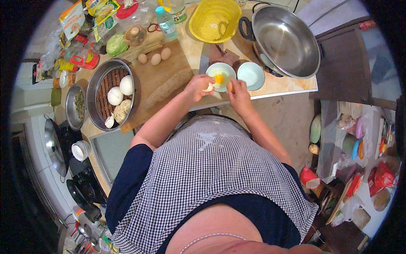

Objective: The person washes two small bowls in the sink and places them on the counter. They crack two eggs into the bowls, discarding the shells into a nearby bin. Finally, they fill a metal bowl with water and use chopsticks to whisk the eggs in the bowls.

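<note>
My left hand [197,87] holds a pale piece of eggshell [208,87] at the near left rim of a light-blue bowl [224,67]. A bright egg yolk [219,79] lies in that bowl, with clear egg white around it. On the bowl's right side, my right hand [240,94] has its fingers closed on a brown eggshell [229,86]; whether it is a half or a whole egg is hard to tell. A second light-blue bowl [251,75] stands just to the right, showing only its pale inside.
Several brown eggs [155,59] and a textured roll [171,87] lie on a wooden board [187,54]. To the left, a steamer pot [89,95] holds white buns [115,96]. A yellow basket [196,20] and a large steel pan [285,35] stand behind the bowls.
</note>
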Demonstrator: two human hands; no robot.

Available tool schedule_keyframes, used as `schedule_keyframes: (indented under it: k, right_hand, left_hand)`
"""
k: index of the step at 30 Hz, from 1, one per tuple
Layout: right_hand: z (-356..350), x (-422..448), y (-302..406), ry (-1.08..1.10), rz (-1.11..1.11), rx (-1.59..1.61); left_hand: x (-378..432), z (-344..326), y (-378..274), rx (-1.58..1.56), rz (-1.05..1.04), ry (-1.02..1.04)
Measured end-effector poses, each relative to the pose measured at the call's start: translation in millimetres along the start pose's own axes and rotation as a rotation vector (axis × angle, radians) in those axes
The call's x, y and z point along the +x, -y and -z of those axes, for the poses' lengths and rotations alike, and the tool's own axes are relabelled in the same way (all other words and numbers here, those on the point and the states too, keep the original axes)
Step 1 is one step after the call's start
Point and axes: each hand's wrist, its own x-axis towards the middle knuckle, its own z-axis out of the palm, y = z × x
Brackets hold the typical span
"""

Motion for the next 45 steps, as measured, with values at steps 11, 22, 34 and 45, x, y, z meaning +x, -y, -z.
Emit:
schedule_keyframes:
  k: [11, 22, 34, 45]
  right_hand:
    - [11, 46, 3, 0.244, -0.457, 0.840]
    - [23, 60, 4, 0.438, -0.410, 0.838]
    - [30, 61, -4, 0.145, -0.136, 0.522]
    - [17, 50, 27, 0.030, -0.172, 0.837]
  left_hand:
    - [-14, -25, -25, 0.510, -0.351, 0.269]
    - [10, -20, -27, 0.746, -0.616, 0.358]
    - [14, -10, -29, 0.730, -0.883, 0.064]
    - [-9, -11, -26, -0.035, -0.042, 0.287]
